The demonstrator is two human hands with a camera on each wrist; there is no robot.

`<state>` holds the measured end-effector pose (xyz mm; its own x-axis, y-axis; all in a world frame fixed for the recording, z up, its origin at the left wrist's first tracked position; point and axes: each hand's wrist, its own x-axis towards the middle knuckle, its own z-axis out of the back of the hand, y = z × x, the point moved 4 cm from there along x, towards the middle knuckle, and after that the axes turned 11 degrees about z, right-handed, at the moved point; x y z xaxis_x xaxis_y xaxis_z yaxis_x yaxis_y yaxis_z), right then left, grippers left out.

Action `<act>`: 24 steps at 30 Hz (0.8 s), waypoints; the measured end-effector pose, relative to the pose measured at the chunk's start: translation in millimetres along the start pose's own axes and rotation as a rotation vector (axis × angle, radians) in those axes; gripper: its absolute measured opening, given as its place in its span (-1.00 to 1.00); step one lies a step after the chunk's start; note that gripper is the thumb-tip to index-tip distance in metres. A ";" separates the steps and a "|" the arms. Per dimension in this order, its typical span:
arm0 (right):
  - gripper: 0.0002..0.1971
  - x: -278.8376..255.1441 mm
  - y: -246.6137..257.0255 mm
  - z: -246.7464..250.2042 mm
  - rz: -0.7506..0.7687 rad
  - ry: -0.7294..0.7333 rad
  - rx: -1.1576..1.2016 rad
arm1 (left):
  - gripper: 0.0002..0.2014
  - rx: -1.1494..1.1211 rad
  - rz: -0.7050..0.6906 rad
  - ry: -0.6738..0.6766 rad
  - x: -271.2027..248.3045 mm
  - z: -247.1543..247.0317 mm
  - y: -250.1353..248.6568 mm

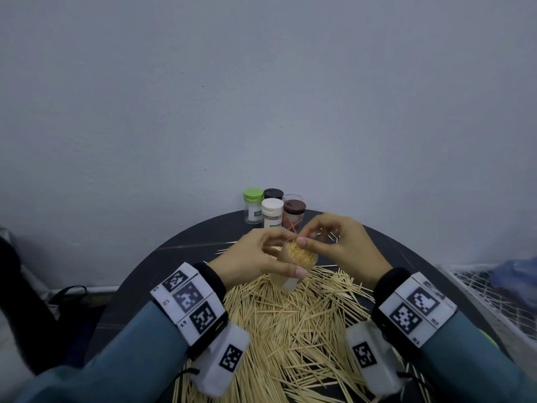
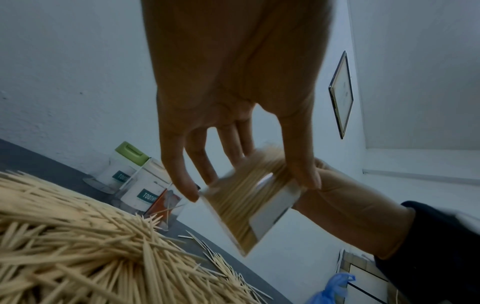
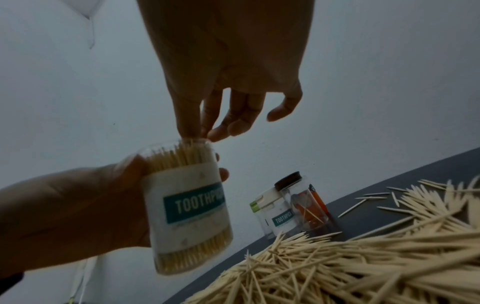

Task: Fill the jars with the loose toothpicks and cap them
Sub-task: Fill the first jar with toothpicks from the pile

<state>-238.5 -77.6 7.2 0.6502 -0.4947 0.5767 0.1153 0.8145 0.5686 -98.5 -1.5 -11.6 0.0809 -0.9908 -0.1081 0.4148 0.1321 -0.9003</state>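
Note:
My left hand (image 1: 290, 254) grips a clear uncapped jar (image 1: 286, 282) with a white and teal label, packed full of toothpicks, and holds it tilted above the table. Fingers and thumb curl round the jar (image 2: 249, 197) in the left wrist view. My right hand (image 1: 301, 238) is at the jar's mouth. Its thumb and forefinger pinch the tips of the toothpicks (image 3: 182, 152) standing in the jar (image 3: 187, 205). A big heap of loose toothpicks (image 1: 293, 324) covers the table below both hands.
At the back of the round dark table (image 1: 174, 257), by the wall, stand jars with a green cap (image 1: 252, 206), a black cap (image 1: 273, 194), a white cap (image 1: 272, 212) and a brown cap (image 1: 294, 213), plus an uncapped clear one (image 1: 293, 197). A blue bag (image 1: 517, 274) lies off to the right.

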 end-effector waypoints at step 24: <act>-0.53 -92.1 -49.8 104.3 -0.712 0.517 -0.521 | -0.52 -0.050 -0.084 0.043 19.7 -62.5 -49.2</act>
<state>-382.4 -104.2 -13.1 0.5333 -0.8243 -0.1898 0.8336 0.4739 0.2838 -173.9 -29.3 4.2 0.0080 -0.9988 -0.0484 0.3721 0.0479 -0.9269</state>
